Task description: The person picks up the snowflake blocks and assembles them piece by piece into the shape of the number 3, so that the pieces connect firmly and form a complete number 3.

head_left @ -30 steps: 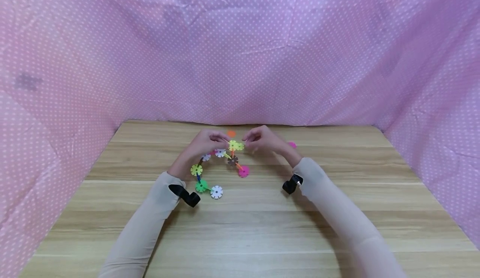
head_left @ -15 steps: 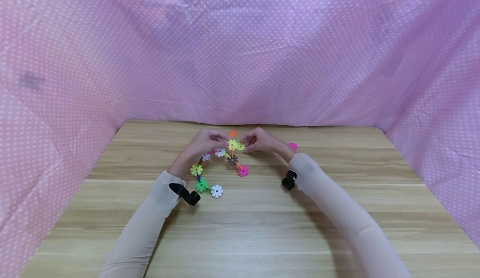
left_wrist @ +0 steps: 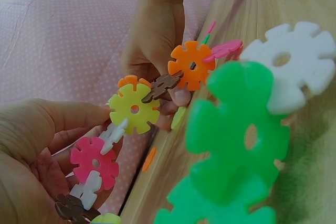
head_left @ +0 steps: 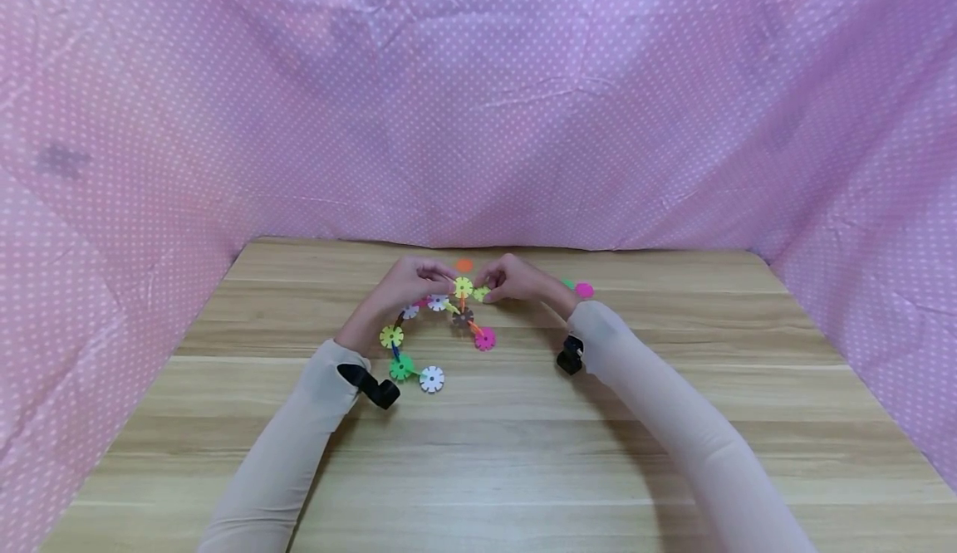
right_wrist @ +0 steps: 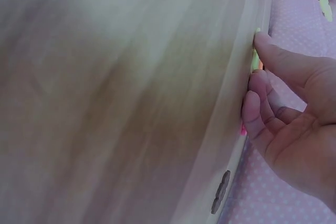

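Note:
A chain of notched plastic discs hangs from my left hand [head_left: 407, 282], whose fingertips pinch it beside a yellow disc [head_left: 463, 287]. In the left wrist view that yellow disc [left_wrist: 135, 109] joins orange and brown discs on one side, white and pink [left_wrist: 94, 162] ones on the other. Just right of the chain, my right hand [head_left: 517, 277] pinches a separate yellow-green disc [head_left: 481, 294]. In the right wrist view, the thumb and fingers of the right hand [right_wrist: 299, 108] stand on either side of the yellow-green disc [right_wrist: 255, 60], seen nearly edge-on.
An orange disc [head_left: 464, 265] lies near the wooden table's [head_left: 523, 453] back edge. Past the right wrist are a pink disc [head_left: 584, 290] and a green one [head_left: 568, 284]. A brown disc [right_wrist: 221, 191] appears in the right wrist view. Pink dotted cloth [head_left: 478, 121] surrounds the table.
My right hand has shifted slightly left, uncovering the green disc by the pink one. The yellow-green disc has tilted and sunk a little. My left hand has stayed nearly still.

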The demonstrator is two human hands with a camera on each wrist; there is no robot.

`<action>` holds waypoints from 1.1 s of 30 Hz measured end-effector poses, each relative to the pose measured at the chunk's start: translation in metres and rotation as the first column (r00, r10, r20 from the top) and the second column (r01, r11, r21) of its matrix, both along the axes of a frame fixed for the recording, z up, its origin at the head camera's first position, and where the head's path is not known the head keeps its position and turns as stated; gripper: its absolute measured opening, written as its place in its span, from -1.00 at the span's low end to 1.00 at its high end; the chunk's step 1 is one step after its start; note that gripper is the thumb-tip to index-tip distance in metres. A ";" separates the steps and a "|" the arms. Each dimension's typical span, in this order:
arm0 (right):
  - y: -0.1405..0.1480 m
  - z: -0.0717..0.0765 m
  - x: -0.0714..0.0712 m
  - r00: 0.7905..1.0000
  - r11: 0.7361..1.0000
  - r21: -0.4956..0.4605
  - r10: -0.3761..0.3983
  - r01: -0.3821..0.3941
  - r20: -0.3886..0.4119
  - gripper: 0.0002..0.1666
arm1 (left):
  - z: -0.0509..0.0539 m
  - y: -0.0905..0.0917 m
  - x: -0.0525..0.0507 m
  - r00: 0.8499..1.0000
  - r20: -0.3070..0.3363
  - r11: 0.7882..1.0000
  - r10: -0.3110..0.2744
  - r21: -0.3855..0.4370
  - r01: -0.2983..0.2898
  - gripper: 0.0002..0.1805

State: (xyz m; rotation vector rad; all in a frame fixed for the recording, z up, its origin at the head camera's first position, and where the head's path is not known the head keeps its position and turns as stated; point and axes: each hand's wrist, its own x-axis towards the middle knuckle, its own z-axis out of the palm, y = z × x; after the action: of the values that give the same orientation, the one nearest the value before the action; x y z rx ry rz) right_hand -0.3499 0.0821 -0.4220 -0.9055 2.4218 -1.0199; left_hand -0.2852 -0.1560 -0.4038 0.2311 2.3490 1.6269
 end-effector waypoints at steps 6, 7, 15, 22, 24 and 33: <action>0.003 0.000 0.000 1.000 1.000 -0.014 -0.021 0.021 0.017 -0.69 | -0.002 -0.001 -0.002 0.999 -0.037 1.000 -0.003 -0.018 0.003 -0.72; 0.004 0.000 0.001 0.999 0.999 -0.020 -0.027 0.028 0.030 -0.69 | -0.002 -0.001 -0.003 0.999 -0.045 1.000 -0.007 -0.021 0.006 -0.71; 0.017 -0.002 0.009 0.992 0.991 -0.104 -0.072 0.082 0.099 -0.78 | -0.005 0.001 -0.007 0.996 -0.074 0.999 -0.047 -0.027 0.046 -0.71; 0.027 -0.001 0.016 0.979 0.965 -0.205 -0.131 0.161 0.154 -0.74 | -0.007 0.003 -0.011 0.996 -0.026 0.996 -0.082 -0.030 0.081 -0.72; 0.029 0.000 0.017 0.973 0.950 -0.249 -0.148 0.190 0.176 -0.73 | -0.006 0.003 -0.013 0.995 -0.023 0.995 -0.098 -0.023 0.097 -0.72; 0.032 0.004 0.022 0.947 0.888 -0.358 -0.208 0.287 0.245 -0.75 | 0.003 0.009 -0.023 0.985 0.003 0.984 -0.175 -0.021 0.175 -0.72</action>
State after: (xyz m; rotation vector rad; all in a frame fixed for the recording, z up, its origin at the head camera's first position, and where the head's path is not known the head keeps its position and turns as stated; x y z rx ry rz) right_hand -0.3277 0.1143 -0.4184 -0.5733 2.2397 -1.6493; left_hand -0.3085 -0.1472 -0.4012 0.4202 2.2726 1.5184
